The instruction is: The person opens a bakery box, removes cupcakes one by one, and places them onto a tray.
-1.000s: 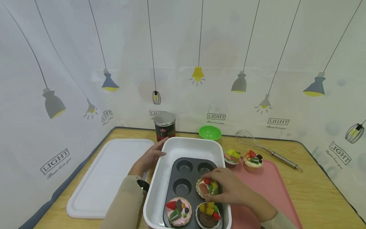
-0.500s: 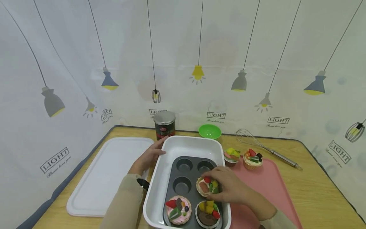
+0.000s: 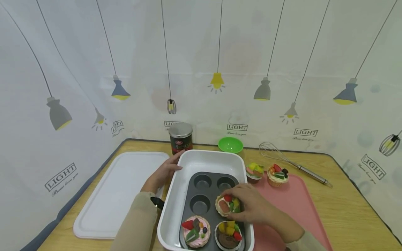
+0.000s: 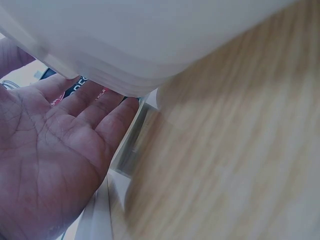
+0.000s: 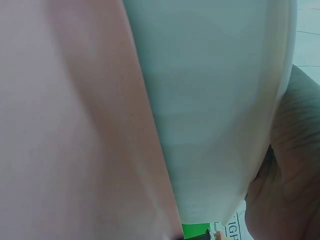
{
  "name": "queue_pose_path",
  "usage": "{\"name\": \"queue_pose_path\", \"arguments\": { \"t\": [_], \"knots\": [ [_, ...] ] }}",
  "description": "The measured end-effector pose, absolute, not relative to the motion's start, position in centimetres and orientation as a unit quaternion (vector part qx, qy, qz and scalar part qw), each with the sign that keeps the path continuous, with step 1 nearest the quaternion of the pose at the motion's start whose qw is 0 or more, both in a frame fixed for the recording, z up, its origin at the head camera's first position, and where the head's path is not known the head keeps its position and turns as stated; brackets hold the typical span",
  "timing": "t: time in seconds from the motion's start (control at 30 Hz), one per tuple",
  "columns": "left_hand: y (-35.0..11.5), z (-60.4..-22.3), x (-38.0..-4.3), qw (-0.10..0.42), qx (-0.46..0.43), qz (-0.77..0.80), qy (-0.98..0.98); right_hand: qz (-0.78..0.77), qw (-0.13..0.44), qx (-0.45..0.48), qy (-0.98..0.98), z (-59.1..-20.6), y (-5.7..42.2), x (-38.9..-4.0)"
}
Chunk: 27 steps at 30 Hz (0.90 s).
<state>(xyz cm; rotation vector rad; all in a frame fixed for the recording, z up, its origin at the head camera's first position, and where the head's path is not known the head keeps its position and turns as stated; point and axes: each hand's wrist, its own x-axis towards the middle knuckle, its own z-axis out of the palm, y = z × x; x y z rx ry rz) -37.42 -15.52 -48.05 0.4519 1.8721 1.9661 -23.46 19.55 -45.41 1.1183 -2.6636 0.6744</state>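
Note:
A white rectangular pan holds a dark muffin tin. My right hand grips a fruit-topped toy tart at the tin's middle right cup. Nearer me in the tin sit a pink-frosted cupcake and a chocolate cupcake. Along the pan's left rim lies my left hand, its thumb over the edge. Straight fingers reach along the outer wall in the left wrist view. In the right wrist view the pan's wall hides what the right hand holds.
A pink board at the right bears two more fruit-topped cupcakes. Behind stand an espresso can, a green bowl and a metal whisk. On the left lies a white board.

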Motion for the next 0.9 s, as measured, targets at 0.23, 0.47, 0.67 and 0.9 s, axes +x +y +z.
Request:
{"name": "queue_pose_path", "arguments": {
  "t": [0.23, 0.47, 0.67, 0.9],
  "knots": [
    [-15.45, -48.10, -37.53, 0.196, 0.160, 0.701, 0.667, 0.221, 0.107, 0.389, -0.888, -45.50, 19.68, -23.47],
    [-15.45, -48.02, -37.50, 0.196, 0.166, 0.699, 0.667, 0.218, 0.119, 0.398, -0.883, -45.63, 19.67, -23.56],
    [-15.41, -48.02, -37.39, 0.195, 0.165, 0.703, 0.663, 0.217, 0.108, 0.391, -0.888, -45.67, 19.74, -23.61],
    [-15.54, -48.19, -37.43, 0.198, 0.159, 0.705, 0.662, 0.213, 0.118, 0.403, -0.882, -45.79, 19.65, -23.57]
  ]
}}
